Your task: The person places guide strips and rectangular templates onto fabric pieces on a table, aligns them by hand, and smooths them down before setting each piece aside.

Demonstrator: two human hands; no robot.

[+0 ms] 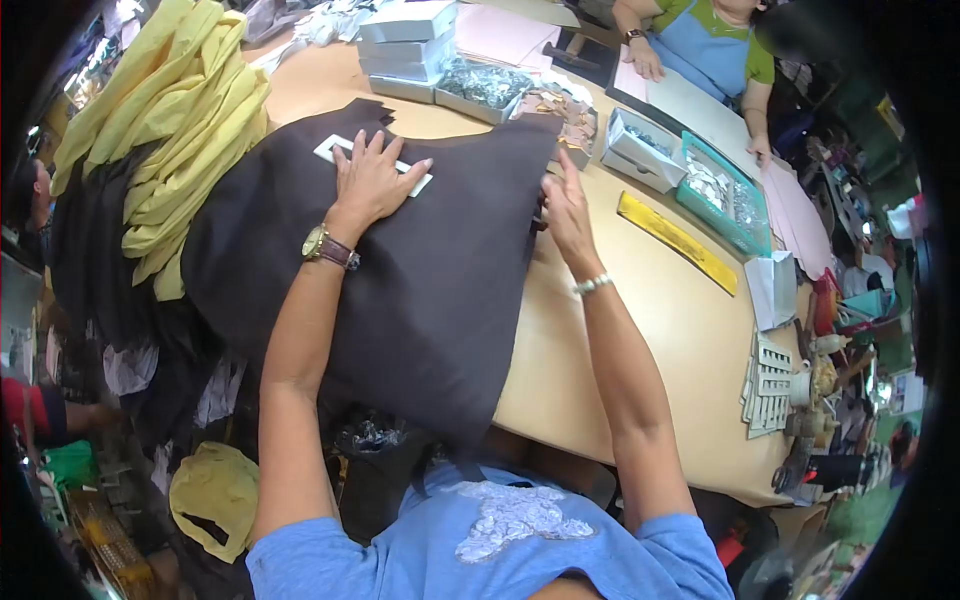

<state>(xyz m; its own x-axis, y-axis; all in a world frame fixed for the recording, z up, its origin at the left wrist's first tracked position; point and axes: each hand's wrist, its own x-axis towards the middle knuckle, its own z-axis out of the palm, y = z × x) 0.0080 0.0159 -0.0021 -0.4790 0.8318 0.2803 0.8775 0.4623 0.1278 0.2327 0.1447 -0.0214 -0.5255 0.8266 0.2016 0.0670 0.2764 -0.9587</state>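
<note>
A dark cloth panel [440, 270] lies spread over the table in front of me and hangs past its near edge. My left hand [372, 180] rests on it with fingers spread, pressing on a white rectangular template [416, 181] with a slot. Parts of the template are hidden under the fingers. At the cloth's right edge is my right hand [570, 215], its index finger stretched away from me and the lower fingers curled. Something small and dark shows by those curled fingers, too hidden to name.
Yellow cloth [190, 130] is heaped at left. Stacked boxes [405, 45], a box of small parts [645, 150], a teal basket [720, 195] and a yellow strip [677, 243] sit on the table [580, 350]. Across it, a person in a blue apron rests hands on pale sheets.
</note>
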